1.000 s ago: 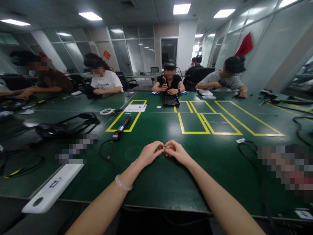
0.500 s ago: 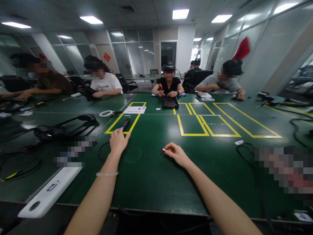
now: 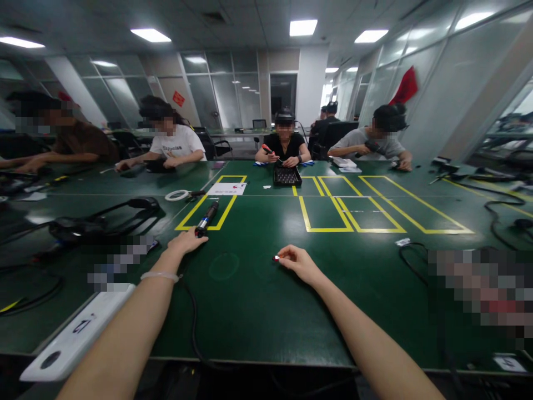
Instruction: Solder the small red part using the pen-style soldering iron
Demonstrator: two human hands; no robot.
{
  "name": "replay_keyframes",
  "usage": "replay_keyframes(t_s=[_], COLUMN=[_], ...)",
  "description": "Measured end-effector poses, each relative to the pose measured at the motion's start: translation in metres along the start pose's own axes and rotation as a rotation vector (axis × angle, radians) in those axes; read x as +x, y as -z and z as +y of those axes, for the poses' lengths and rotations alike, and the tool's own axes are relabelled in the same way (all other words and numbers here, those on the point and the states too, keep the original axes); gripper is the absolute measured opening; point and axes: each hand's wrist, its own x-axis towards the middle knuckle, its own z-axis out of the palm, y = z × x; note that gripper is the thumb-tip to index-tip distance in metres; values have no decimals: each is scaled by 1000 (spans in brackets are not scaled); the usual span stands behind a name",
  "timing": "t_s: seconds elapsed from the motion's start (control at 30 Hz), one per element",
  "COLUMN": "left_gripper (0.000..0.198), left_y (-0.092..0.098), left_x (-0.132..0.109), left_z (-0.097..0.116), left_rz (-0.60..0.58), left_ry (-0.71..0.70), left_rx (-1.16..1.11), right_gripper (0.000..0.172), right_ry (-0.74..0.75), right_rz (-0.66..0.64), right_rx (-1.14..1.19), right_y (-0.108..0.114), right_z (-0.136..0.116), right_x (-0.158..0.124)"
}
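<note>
Green table (image 3: 245,311): two hands over it, work judged partway. Black tool (image 3: 207,218) lies across the near edge of a yellow tape outline (image 3: 227,214), not yet lifted; left hand (image 3: 186,243) at its near end, curl poorly seen, grip cannot be told. Right hand (image 3: 300,264) pinches a small red-and-white part (image 3: 276,259), already in hand.

Grey ceiling (image 3: 250,16) across top, bright light panels (image 3: 303,27) set in it. Glass partitions (image 3: 225,97) upper left of centre; white pillar (image 3: 312,80) upper centre. Black chair (image 3: 343,138) right of pillar. Green table (image 3: 250,311) across lower half.
</note>
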Motion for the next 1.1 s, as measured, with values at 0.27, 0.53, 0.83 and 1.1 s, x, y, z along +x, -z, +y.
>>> replay_keyframes(t_s=[0.27,0.53,0.83,1.1], left_gripper=[71,63,62,61], left_y=[-4,-7,-19,-26], left_x=[-39,-95,-142,-167], left_z=[48,106,166,185], left_rz=[9,43,73,85], left_ry=[16,-137,-369,-539], left_rx=[16,45,21,-10], right_gripper=[21,22,18,14], right_ry=[-1,11,44,59], right_rz=[53,78,104,101], right_rx=[-42,-35,-142,-160], right_y=[0,-1,-8,-8], right_z=[2,2,3,5], right_x=[2,3,4,4])
